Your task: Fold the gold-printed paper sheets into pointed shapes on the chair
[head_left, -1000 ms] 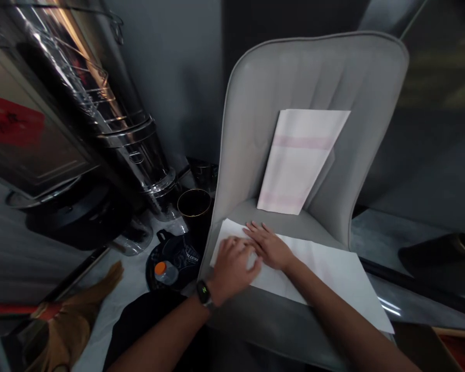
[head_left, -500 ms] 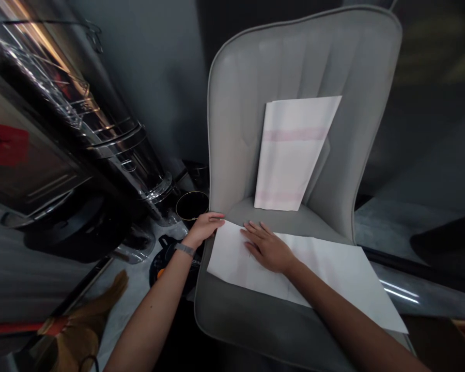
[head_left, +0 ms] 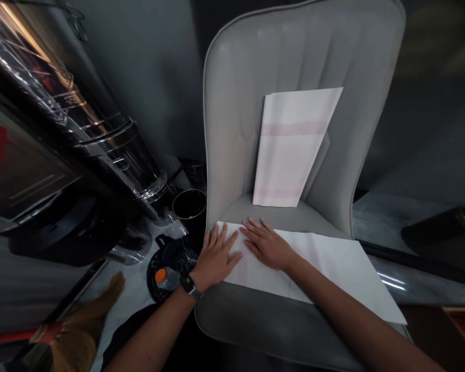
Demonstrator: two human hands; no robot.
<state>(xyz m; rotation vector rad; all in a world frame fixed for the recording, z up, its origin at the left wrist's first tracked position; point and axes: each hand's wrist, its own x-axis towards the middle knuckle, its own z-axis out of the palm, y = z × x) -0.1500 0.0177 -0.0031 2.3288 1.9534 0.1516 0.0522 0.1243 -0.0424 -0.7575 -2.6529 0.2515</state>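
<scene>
A long sheet of white paper point(head_left: 356, 274) lies across the seat of a grey padded chair point(head_left: 251, 315). My left hand point(head_left: 215, 258) rests flat on the sheet's left end, its fingers spread and a watch on the wrist. Just right of it, my right hand point(head_left: 269, 245) presses flat on the same sheet with fingers stretched out. Neither hand holds anything. Leaning upright against the chair's backrest is a folded white paper point(head_left: 290, 150) with faint pink bands.
Left of the chair stand a black bin point(head_left: 189, 204) and a shiny metal cylinder point(head_left: 116, 139). On the floor are a dark bag point(head_left: 174, 256), a bottle with an orange cap point(head_left: 166, 278) and a straw broom point(head_left: 77, 330). A dark cylinder point(head_left: 442, 230) lies at right.
My left hand has moved from the sheet's left edge onto its top and now lies flat with fingers spread. My right hand has stayed in place on the paper. The view has shifted slightly.
</scene>
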